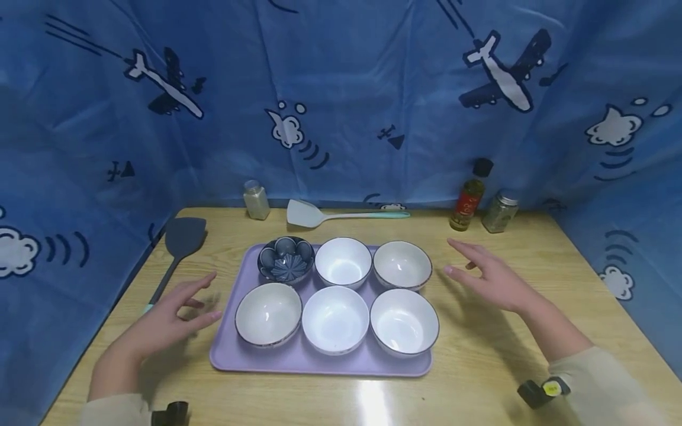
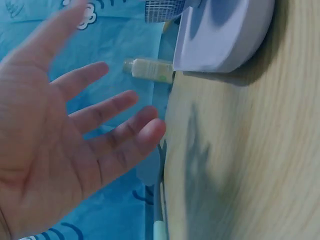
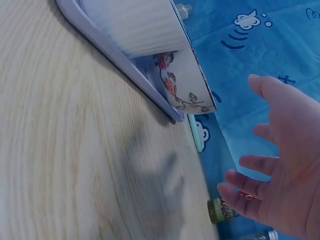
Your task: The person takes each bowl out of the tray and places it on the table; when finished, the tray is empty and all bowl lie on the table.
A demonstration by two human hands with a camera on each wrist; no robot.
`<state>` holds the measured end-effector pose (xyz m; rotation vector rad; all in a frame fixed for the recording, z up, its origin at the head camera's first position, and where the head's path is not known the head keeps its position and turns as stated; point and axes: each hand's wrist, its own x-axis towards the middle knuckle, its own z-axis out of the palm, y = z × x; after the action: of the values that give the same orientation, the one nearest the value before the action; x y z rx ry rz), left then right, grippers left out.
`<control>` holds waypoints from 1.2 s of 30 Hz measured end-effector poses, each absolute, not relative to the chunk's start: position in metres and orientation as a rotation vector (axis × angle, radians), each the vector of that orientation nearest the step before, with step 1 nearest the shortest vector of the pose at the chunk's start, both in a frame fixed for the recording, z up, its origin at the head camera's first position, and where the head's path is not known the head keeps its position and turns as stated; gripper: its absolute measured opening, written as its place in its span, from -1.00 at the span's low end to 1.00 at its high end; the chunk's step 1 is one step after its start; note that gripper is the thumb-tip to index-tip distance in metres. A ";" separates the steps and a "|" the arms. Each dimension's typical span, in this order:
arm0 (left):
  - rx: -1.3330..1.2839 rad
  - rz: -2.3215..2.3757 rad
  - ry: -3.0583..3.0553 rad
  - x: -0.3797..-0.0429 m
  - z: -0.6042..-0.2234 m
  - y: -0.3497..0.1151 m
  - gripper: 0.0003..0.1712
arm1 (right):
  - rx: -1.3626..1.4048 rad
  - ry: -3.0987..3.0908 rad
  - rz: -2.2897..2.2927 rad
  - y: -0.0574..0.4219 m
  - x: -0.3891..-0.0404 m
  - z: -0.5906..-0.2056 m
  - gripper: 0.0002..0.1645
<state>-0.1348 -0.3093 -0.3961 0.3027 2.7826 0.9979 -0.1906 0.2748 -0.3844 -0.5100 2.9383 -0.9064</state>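
A purple tray [image 1: 367, 365] lies on the wooden table and carries several bowls in two rows. The dark blue patterned bowl [image 1: 286, 260] stands at its back left, beside a white bowl [image 1: 343, 262] and a cream bowl [image 1: 402, 265]. In front are another cream bowl [image 1: 269, 314], a white bowl [image 1: 335, 320] and a dark-rimmed white bowl [image 1: 404, 322]. My left hand [image 1: 170, 316] hovers just left of the tray, fingers spread, holding nothing. To the tray's right, my right hand [image 1: 487, 275] hovers with its fingers extended, touching nothing. A floral pattern shows on one bowl's side [image 3: 185, 82] in the right wrist view.
A dark spatula [image 1: 185, 236] lies along the left edge, partly behind my left hand. At the back are a seasoning jar [image 1: 256, 201], a pale spatula [image 1: 306, 214], an oil bottle [image 1: 467, 198] and a second jar [image 1: 500, 212]. A blue printed curtain [image 1: 341, 118] encloses the table.
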 end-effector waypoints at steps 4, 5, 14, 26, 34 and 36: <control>0.300 1.111 2.707 -0.132 -0.405 -0.311 -0.04 | -0.483 2.903 -0.988 0.269 -0.197 -0.390 -0.19; 0.294 1.125 2.695 -0.132 -0.407 -0.312 -0.03 | -0.479 2.885 -1.015 0.268 -0.199 -0.391 -0.20; 0.274 1.368 2.562 -0.130 -0.426 -0.316 -0.08 | -0.410 2.633 -1.284 0.248 -0.217 -0.408 -0.18; 0.252 1.333 2.557 -0.130 -0.441 -0.315 -0.10 | -0.343 2.351 -1.552 0.234 -0.217 -0.432 -0.09; 0.277 1.419 2.492 -0.132 -0.447 -0.313 -0.15 | -0.265 2.170 -1.762 0.233 -0.218 -0.441 -0.12; 0.269 1.419 2.502 -0.133 -0.449 -0.313 -0.16 | -0.237 2.132 -1.806 0.232 -0.217 -0.442 -0.13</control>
<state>-0.1326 -0.3133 -0.4488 0.2686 2.5021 1.4190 -0.2169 0.2316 -0.4423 -0.2366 2.1319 -1.8064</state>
